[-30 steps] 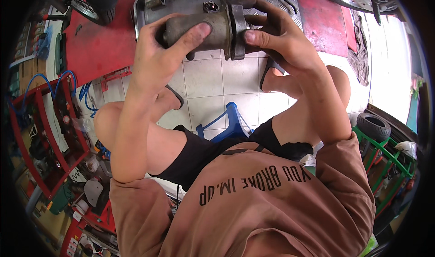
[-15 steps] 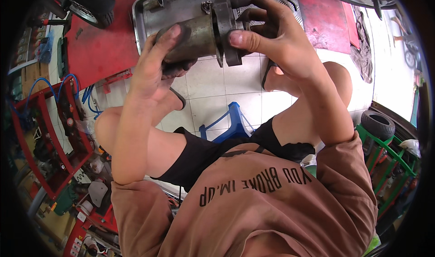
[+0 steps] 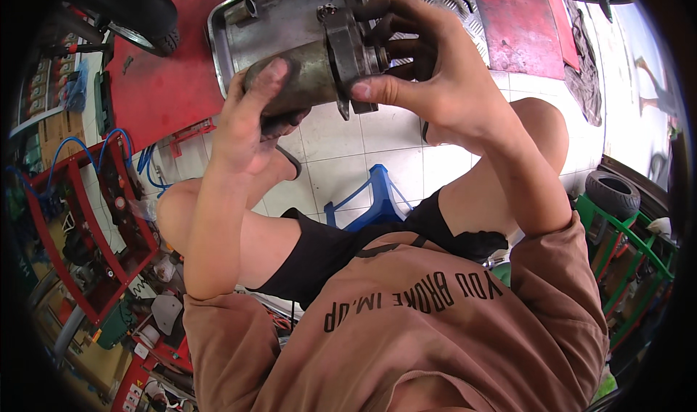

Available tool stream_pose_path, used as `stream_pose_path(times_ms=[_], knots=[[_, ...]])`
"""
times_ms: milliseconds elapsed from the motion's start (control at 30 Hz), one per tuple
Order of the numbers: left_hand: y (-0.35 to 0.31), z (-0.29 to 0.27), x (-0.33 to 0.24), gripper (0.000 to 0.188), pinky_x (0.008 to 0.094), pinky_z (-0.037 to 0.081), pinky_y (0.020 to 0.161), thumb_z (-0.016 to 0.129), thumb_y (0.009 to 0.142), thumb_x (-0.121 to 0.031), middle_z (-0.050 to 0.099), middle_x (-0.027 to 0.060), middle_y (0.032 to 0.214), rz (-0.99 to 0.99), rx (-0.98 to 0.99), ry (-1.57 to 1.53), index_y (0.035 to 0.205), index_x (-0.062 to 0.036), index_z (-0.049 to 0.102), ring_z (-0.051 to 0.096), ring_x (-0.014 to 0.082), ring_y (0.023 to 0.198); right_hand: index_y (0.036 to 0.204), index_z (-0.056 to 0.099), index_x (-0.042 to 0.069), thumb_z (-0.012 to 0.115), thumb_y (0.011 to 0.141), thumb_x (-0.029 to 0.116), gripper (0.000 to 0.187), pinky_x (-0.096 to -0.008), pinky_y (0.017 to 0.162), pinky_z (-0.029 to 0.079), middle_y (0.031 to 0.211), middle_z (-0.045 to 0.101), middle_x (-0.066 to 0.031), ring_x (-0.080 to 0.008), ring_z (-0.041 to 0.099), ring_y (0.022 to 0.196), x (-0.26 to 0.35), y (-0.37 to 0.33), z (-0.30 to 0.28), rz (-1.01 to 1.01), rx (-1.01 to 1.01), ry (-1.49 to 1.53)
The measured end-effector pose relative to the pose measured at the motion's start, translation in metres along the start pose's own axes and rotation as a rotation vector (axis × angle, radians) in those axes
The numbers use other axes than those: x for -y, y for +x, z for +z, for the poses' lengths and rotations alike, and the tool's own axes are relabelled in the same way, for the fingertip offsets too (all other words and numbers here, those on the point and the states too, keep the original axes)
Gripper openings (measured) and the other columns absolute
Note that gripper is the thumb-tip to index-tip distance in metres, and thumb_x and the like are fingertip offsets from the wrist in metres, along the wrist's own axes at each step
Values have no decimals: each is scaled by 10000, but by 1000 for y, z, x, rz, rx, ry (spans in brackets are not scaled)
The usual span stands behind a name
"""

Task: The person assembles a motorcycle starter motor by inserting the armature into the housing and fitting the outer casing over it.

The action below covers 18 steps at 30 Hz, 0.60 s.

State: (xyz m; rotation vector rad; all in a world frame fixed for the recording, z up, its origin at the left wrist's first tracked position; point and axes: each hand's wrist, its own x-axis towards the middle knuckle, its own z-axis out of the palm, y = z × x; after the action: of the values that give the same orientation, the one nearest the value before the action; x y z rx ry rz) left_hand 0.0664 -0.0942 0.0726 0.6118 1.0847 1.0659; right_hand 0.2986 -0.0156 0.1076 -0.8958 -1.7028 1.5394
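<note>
the left hand point(image 3: 250, 118) is clasping the grey metal cylinder point(image 3: 311, 67) between thumb and fingers; the right hand point(image 3: 446, 85) is gripping the dark flange point(image 3: 344, 45) thumb-against-fingers. blackened, perhaps slick fingertips could be letting it slip toward the tiled floor point(image 3: 337, 176) beneath them.

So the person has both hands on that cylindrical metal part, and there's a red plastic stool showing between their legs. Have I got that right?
Not quite: the plastic stool is blue, not red, as the head view shows. The rest stands: the left hand and right hand are both on the cylindrical metal part.
</note>
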Motion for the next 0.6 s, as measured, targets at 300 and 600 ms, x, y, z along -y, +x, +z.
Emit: stream_pose_path(times_ms=[300, 600], knots=[[-11, 31, -23, 445, 229, 495, 661, 861, 738, -195, 662, 58, 871, 465, -33, 535, 1048, 16, 620, 609, 89, 778, 1315, 496, -32, 844, 785, 152, 661, -326, 890, 545, 1176, 617, -154, -203, 618, 1066, -8, -12, -4, 248, 85, 385], [-9, 29, -23, 479, 257, 527, 730, 888, 680, -168, 669, 68, 875, 604, 12, 605, 1028, 21, 618, 637, 113, 828, 1306, 449, -27, 847, 730, -30, 700, -325, 840, 620, 1320, 496, -136, -204, 604, 1124, -33, -14, -8, -119, 173, 313]])
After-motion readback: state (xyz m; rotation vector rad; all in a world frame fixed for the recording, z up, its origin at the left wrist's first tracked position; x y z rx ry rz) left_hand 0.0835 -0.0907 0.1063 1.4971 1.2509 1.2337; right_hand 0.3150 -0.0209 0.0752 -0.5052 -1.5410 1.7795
